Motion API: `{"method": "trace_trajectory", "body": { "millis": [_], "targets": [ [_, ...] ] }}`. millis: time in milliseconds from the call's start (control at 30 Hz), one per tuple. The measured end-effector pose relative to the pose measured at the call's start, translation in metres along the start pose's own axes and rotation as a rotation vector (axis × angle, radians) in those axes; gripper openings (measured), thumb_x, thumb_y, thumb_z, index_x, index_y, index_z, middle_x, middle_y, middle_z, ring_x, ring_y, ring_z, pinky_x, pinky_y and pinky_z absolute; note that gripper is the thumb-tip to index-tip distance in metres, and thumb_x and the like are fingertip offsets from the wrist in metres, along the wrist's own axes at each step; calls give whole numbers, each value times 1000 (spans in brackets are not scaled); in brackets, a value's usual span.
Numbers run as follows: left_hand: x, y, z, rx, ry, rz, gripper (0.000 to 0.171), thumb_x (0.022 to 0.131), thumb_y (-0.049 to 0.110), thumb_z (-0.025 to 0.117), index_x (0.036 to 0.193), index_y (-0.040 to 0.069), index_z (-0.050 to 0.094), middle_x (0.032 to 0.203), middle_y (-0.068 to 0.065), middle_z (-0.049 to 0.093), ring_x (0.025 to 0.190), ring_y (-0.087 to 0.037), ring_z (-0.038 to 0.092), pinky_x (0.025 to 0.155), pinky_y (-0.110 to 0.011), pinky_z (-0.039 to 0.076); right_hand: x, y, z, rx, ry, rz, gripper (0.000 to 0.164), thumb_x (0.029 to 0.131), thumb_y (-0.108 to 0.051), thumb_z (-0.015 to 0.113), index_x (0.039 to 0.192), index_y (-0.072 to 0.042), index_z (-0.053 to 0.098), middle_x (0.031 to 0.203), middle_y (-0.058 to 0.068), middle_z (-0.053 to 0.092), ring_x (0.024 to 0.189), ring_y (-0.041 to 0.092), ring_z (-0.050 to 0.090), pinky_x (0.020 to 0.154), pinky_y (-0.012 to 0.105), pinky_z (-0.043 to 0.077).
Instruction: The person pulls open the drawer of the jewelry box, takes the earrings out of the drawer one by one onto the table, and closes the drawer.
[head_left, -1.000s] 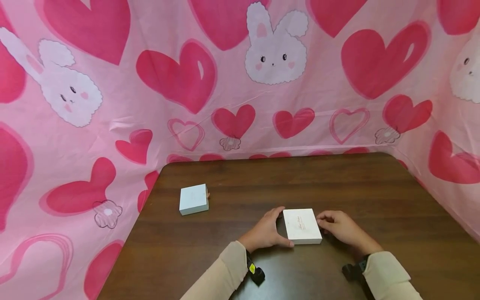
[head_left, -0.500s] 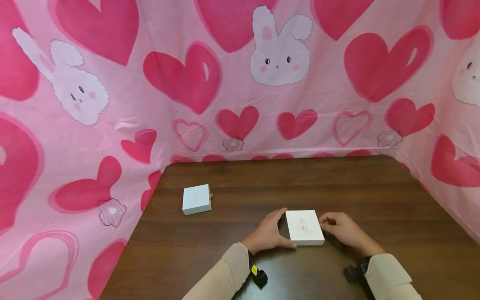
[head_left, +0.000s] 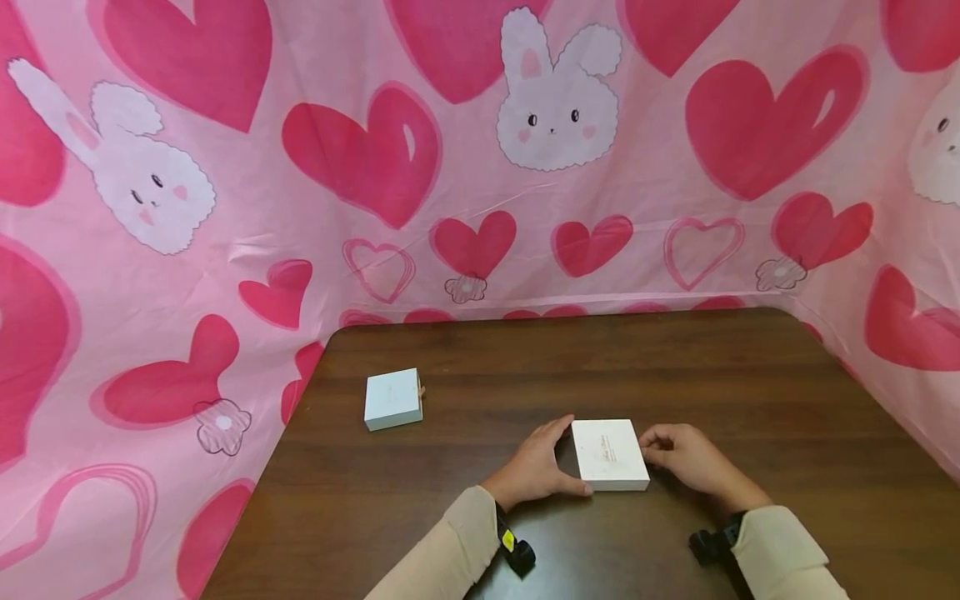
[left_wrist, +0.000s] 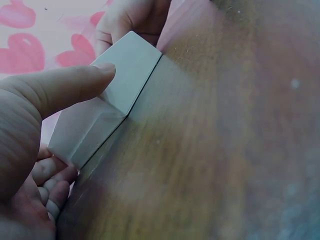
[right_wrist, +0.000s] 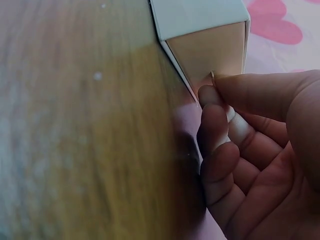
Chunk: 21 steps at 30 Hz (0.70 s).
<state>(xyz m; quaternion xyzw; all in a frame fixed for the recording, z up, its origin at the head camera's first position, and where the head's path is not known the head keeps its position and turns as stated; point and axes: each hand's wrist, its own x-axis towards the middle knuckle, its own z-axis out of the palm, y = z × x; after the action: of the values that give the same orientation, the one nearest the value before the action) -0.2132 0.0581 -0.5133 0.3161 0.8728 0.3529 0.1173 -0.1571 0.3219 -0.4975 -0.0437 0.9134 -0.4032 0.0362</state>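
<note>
A flat white box (head_left: 611,455) with small gold lettering on its lid lies on the wooden table. My left hand (head_left: 534,467) grips its left end, thumb (left_wrist: 85,85) along the near side and the other fingers round the far side. At the opposite end, my right hand (head_left: 688,460) pinches a small pull tab (right_wrist: 212,76) between thumb and forefinger, its other fingers curled in. The tab sticks out of the box's inset tan end face (right_wrist: 212,50), which sits within the white outer sleeve. Most of the tab is hidden by the fingertips.
A second white box (head_left: 393,398) stands farther back on the left of the table (head_left: 525,367), with a small tan tab on its right side. Pink cloth (head_left: 637,183) printed with hearts and rabbits hangs behind the table and along both sides.
</note>
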Motion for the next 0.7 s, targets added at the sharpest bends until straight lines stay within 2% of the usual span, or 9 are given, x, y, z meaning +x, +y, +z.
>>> {"method": "trace_trajectory", "body": {
  "millis": [700],
  "targets": [
    [0,-4,0,-11,-20,-9,109,65,52,87,153,20,32,150,5,38,136,-15,34,106,-39,33,0,6,-3,3,4,2,6,90,-9,68,86,-4,67,72,-1,60,67,15,53,58,28,44]
  ]
}}
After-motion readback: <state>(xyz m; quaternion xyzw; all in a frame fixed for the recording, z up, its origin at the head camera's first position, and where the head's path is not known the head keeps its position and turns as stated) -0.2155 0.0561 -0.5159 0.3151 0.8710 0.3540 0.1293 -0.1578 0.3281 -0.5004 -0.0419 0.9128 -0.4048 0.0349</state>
